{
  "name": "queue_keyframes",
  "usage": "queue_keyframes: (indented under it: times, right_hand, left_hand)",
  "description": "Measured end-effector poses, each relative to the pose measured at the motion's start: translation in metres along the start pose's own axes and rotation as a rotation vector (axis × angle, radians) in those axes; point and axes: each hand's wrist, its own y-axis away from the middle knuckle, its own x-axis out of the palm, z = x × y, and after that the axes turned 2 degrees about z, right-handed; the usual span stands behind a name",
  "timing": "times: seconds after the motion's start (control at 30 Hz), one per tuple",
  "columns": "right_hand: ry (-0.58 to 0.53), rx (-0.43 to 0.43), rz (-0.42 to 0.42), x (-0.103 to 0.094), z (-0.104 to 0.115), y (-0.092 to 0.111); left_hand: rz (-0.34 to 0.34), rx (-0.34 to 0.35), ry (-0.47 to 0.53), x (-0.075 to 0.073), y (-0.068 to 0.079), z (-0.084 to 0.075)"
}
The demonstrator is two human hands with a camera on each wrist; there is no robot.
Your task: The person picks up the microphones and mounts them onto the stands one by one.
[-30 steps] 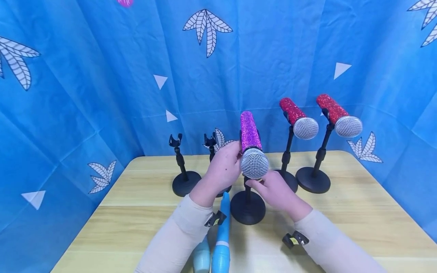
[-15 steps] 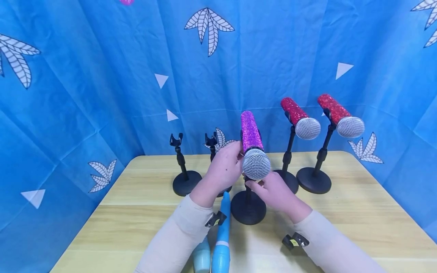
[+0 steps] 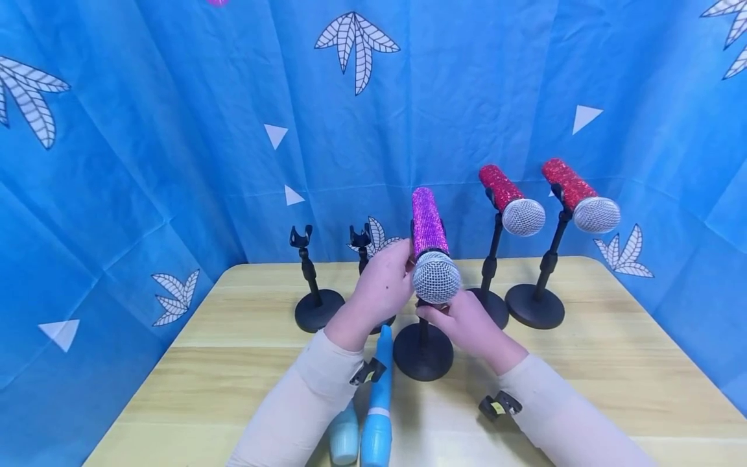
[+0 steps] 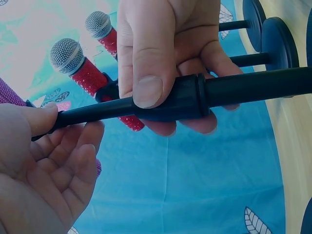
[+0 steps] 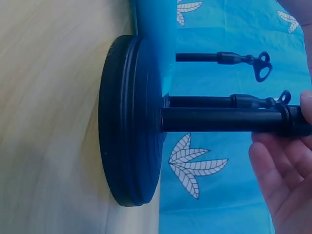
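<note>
While the purple mic (image 3: 428,220) sits tilted atop the near stand (image 5: 214,119), its silver head (image 3: 436,277) turned down toward the near side, both hands grip the stand just below. The left hand (image 3: 382,282) pinches the thin upper pole (image 4: 97,111) between thumb and fingers; the right hand (image 3: 467,324) holds the thicker collar (image 4: 187,97) lower down, its thumb laid across it (the left wrist view shows this best). The round black base (image 3: 423,357) rests on the wooden bench (image 3: 192,389), near the middle.

Farther off to the right, two red mics (image 3: 566,181) lean on black stands (image 3: 535,308), heads also toward the near side. On the left are two fork-topped stands (image 3: 315,311), the inner one partly hidden by the left hand. Left of the base, a long blue object (image 3: 378,421) with a white band lies on the bench, just beside a pale blue object (image 3: 344,438) partly covered by the pale left sleeve (image 3: 297,402). Each wrist carries a small black device (image 3: 367,371). Beyond the bench hangs a blue cloth (image 3: 192,117) with white leaves (image 3: 362,55) and triangles (image 3: 585,119).
</note>
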Motion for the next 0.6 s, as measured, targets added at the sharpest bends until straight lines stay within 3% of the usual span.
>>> queue_keyframes:
  times: [0.17,0.37,0.6]
  right_hand:
    - [0.060,0.036,0.076,-0.008,0.000,0.002]
    - [0.198,0.069,0.189,-0.023,0.004,0.005]
    - [0.395,0.080,0.340,-0.028,0.013,0.010]
  left_hand:
    - [0.045,0.000,0.002,-0.004,0.002,0.004]
    - [0.141,0.043,-0.073,-0.012,0.009,0.015]
    - [0.317,0.088,-0.267,-0.012,0.030,0.036]
